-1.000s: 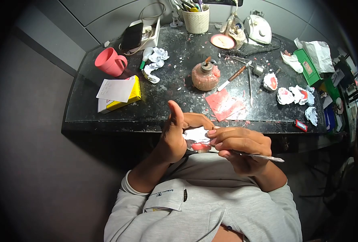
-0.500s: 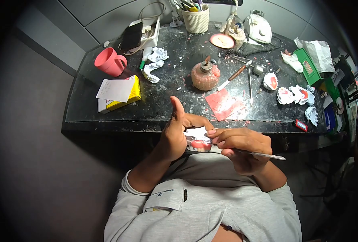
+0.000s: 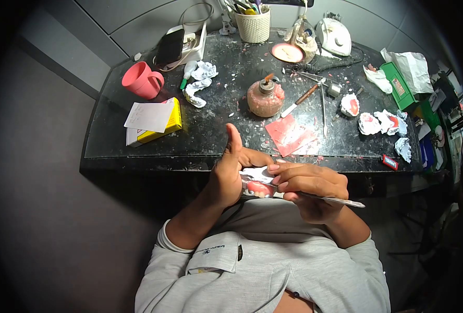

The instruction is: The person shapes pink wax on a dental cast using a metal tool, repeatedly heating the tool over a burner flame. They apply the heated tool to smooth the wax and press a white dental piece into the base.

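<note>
My left hand point(image 3: 230, 175) grips a white plaster dental cast with pink wax point(image 3: 256, 183), thumb pointing up, just in front of the black worktop's near edge point(image 3: 190, 156). My right hand point(image 3: 307, 185) holds a thin metal wax knife point(image 3: 341, 201); its tip rests against the cast and its handle sticks out to the right. Both hands meet over my lap.
On the worktop stand a spirit lamp point(image 3: 265, 98), a pink sheet of wax point(image 3: 291, 135), a pink mug point(image 3: 142, 80), a yellow box under papers point(image 3: 153, 121), metal tools point(image 3: 323, 104), several plaster casts point(image 3: 380, 124), a green box point(image 3: 398, 86) and a pen holder point(image 3: 252, 25).
Both hands with the cast shifted slightly right and a touch up toward the table edge; my left thumb rose. The knife stays against the cast.
</note>
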Available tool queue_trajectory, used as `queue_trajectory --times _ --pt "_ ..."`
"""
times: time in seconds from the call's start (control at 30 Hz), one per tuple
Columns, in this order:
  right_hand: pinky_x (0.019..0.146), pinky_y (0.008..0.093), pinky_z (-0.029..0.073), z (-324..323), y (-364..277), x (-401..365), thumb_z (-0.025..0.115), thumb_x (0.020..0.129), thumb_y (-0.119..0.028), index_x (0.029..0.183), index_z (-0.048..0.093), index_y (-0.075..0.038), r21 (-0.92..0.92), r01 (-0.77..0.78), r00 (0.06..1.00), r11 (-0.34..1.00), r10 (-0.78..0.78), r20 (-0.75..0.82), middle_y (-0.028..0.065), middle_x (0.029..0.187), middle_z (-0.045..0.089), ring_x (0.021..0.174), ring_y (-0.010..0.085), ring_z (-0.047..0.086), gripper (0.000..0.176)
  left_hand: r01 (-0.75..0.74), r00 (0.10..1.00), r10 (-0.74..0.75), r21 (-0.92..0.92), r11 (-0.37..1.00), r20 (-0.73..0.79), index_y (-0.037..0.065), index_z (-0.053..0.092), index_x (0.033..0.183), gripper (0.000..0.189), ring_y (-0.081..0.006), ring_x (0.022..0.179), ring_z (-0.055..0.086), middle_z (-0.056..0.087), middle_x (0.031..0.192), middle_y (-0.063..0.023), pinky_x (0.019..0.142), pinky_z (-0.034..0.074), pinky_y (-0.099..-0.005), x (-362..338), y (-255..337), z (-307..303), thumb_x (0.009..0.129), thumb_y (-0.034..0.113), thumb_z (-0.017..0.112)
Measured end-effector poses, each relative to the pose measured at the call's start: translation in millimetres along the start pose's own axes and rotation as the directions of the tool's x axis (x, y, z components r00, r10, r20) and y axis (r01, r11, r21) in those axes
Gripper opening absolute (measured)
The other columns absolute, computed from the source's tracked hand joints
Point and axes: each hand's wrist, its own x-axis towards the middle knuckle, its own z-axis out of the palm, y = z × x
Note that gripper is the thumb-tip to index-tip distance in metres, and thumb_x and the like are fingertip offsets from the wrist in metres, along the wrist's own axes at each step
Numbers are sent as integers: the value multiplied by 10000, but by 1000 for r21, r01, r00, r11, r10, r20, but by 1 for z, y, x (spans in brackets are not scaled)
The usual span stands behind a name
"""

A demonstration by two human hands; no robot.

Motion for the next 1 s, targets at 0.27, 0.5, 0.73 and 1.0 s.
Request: queue_trajectory --times 0.27,0.5,0.73,1.0 --pt "815 430 613 0 8 -4 708 871 -23 910 669 72 -136 83 997 987 -82 12 195 911 702 900 326 727 110 165 984 -172 -123 979 -44 -109 677 929 1057 -195 820 683 708 870 -168 844 520 -280 2 3 8 956 729 34" --pt "767 396 613 -13 10 -9 599 964 -59 947 635 75 -266 107 965 958 -165 -205 211 939 695 855 296 725 140 196 980 -196 10 981 47 -70 687 936 1095 -140 727 604 677 792 -99 773 473 -238 4 -4 8 917 772 -12" --pt "726 425 609 -18 15 -9 449 1057 -241 985 453 41 -94 77 905 993 -109 -411 285 920 666 778 316 719 291 -52 974 110 274 960 -199 -39 636 1047 1050 -117 865 556 621 937 -84 845 432 -254 -1 2 23 903 743 -50" --pt "636 374 620 -21 0 -18 445 1058 -201 983 487 32 141 -68 920 988 117 -375 145 816 629 642 237 700 248 -18 937 139 352 936 -321 19 488 1151 1045 -113 710 567 547 924 -66 601 429 -210 1 -5 18 794 878 10"
